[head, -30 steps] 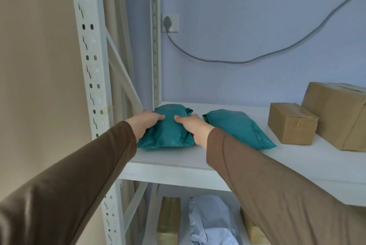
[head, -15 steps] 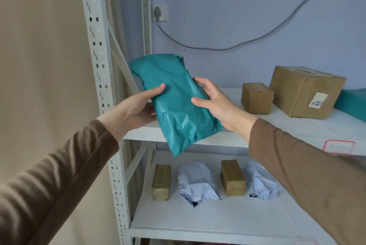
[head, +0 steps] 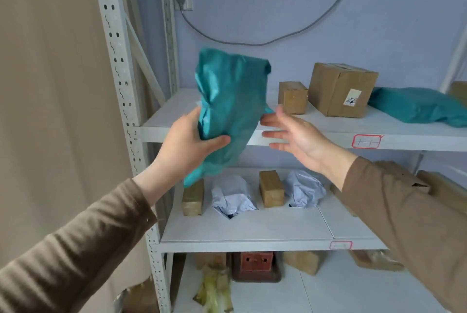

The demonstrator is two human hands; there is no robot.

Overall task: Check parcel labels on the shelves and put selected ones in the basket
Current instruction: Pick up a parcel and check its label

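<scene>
A teal plastic mailer parcel [head: 231,102] hangs upright in the air in front of the upper shelf [head: 298,133]. My left hand [head: 192,140] grips its lower left edge, thumb across the front. My right hand [head: 295,133] is just to the right of the parcel, fingers spread, fingertips at or near its edge and holding nothing. No label shows on the face turned to me. A second teal mailer [head: 417,106] lies at the right end of the upper shelf. No basket is in view.
The upper shelf also holds a small cardboard box [head: 293,97] and a larger labelled box [head: 340,89]. On the lower shelf [head: 252,244] lie two brown boxes and two pale blue mailers [head: 232,195]. A perforated steel post [head: 118,64] stands at the left; a brick-red object [head: 256,261] sits on the floor.
Both hands lifted the teal parcel off the upper shelf and drew it toward me. My right hand has let go and opened; the left hand has turned the parcel upright.
</scene>
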